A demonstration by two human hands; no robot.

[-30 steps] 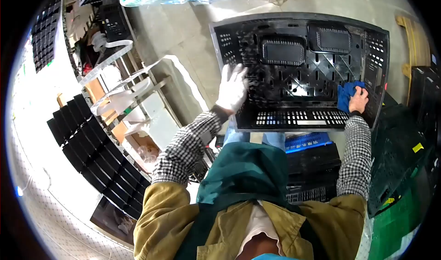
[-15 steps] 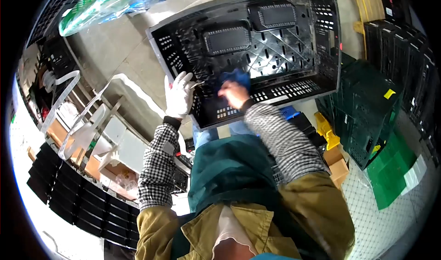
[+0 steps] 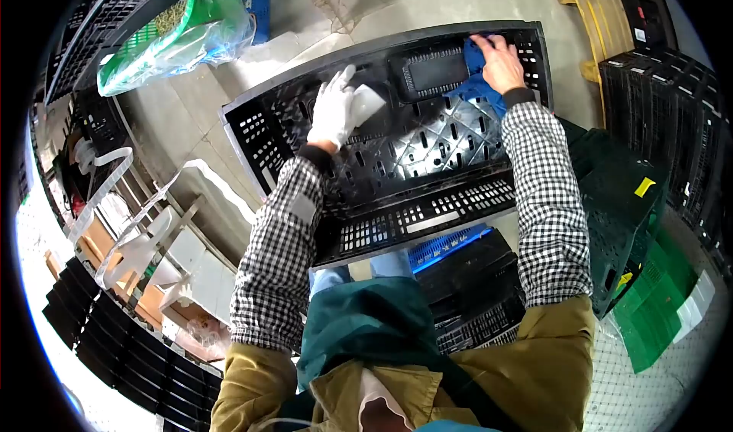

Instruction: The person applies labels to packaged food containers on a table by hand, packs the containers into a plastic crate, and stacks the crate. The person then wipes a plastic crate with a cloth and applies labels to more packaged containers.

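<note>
A large black plastic crate (image 3: pixel 458 191) is tilted so that its inside faces me. In its far right corner, my bare right hand (image 3: pixel 502 67) is closed on a crumpled blue cloth (image 3: pixel 481 88), pressing it against the inner wall. My left hand (image 3: pixel 333 110), in a white glove, lies over the left part of the crate's floor with its fingers stretched out. Beside its thumb is a pale white patch (image 3: pixel 369 103); whether this is glare or a sheet, I cannot tell. A dark raised panel (image 3: pixel 435 71) shows between my hands.
Dark green crates (image 3: pixel 611 180) and a stack of black crates (image 3: pixel 649 111) stand at the right. A wooden pallet (image 3: pixel 595 19) lies behind them. More black crates (image 3: pixel 473 279) sit below the crate. At upper left is a plastic-wrapped green crate (image 3: pixel 175 42); white strapping (image 3: pixel 221 180) curls at left.
My right hand has carried the blue cloth from the near left to the far right corner. My left hand has left the crate's left rim and moved inside. The crate has shifted in view.
</note>
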